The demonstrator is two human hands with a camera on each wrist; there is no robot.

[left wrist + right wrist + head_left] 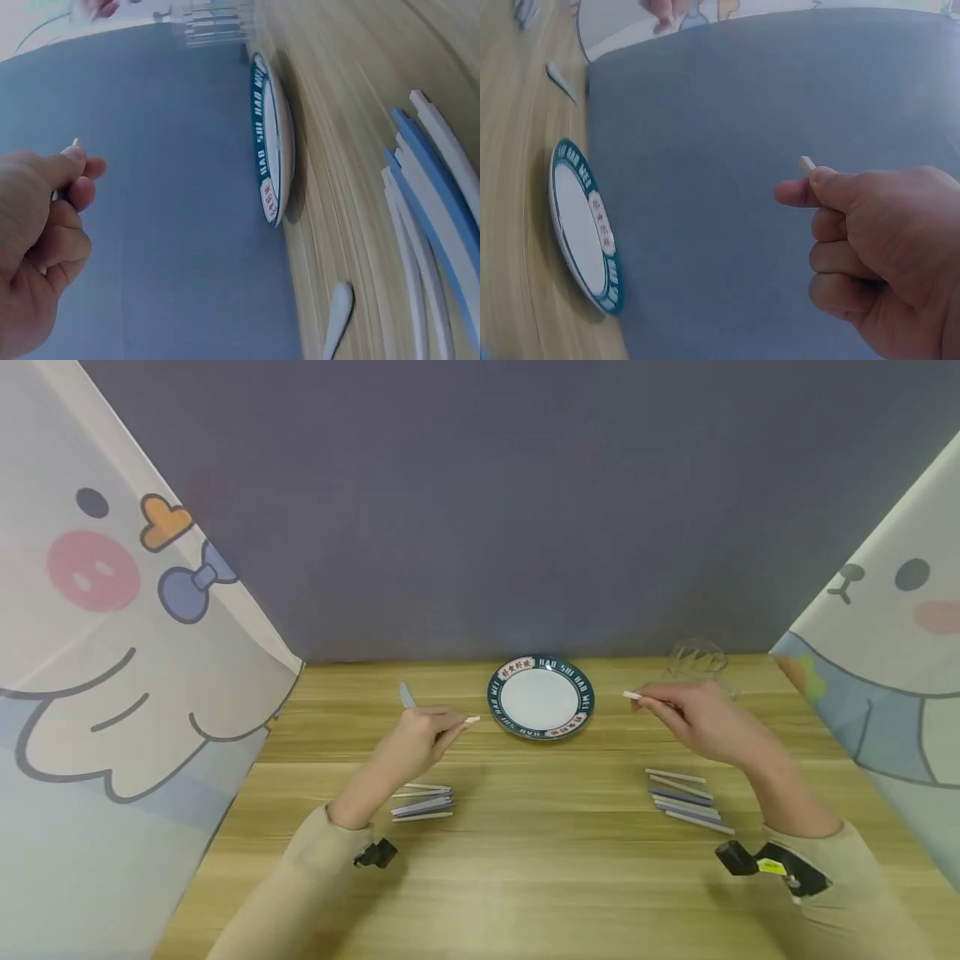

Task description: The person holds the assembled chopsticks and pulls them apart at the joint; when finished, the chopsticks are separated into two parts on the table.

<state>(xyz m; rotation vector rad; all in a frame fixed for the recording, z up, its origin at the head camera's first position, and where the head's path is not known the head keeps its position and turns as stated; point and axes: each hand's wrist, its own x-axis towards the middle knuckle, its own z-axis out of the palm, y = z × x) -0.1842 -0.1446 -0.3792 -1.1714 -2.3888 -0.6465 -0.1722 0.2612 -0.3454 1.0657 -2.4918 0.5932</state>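
Between thumb and forefinger, my left hand (420, 742) pinches a white stick (472, 719), only its short tip showing. My right hand (701, 714) likewise pinches another white stick (806, 163), with the other fingers curled into the palm. Both hands are raised, one on each side of a round plate (540, 699) with a dark green lettered rim. Below the left hand, a group of white and blue sticks (423, 814) lies on the table. A similar group of sticks (686, 802) lies below the right hand.
A pale, blade-like utensil (407, 695) lies on the wooden table (510, 877), partly hidden behind the left hand. Beyond the right hand is a clear, ribbed container (697, 657). A dark grey panel (525, 510) rises at the back, with cartoon-printed sheets (172, 693) at both sides.
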